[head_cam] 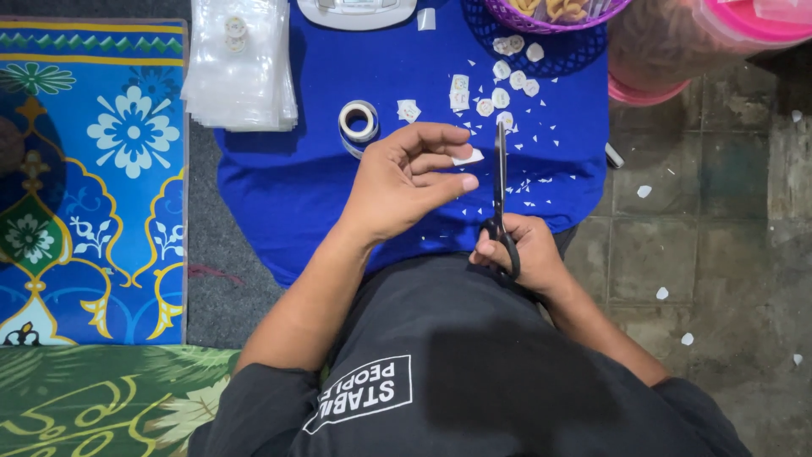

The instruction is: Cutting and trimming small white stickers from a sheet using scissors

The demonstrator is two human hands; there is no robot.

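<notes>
As your left hand (406, 182) pinches a small white paper piece (468, 157), your right hand (520, 254) grips black scissors (500, 199) just beside it; keep the blades square, trimming above the blue cloth (296, 178).

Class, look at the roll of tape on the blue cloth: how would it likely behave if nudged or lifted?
The roll of tape lies flat on its side on the blue cloth, so a nudge would probably slide it, not roll it. Small and hollow, it looks light. Stood on edge, it would likely roll.
</notes>
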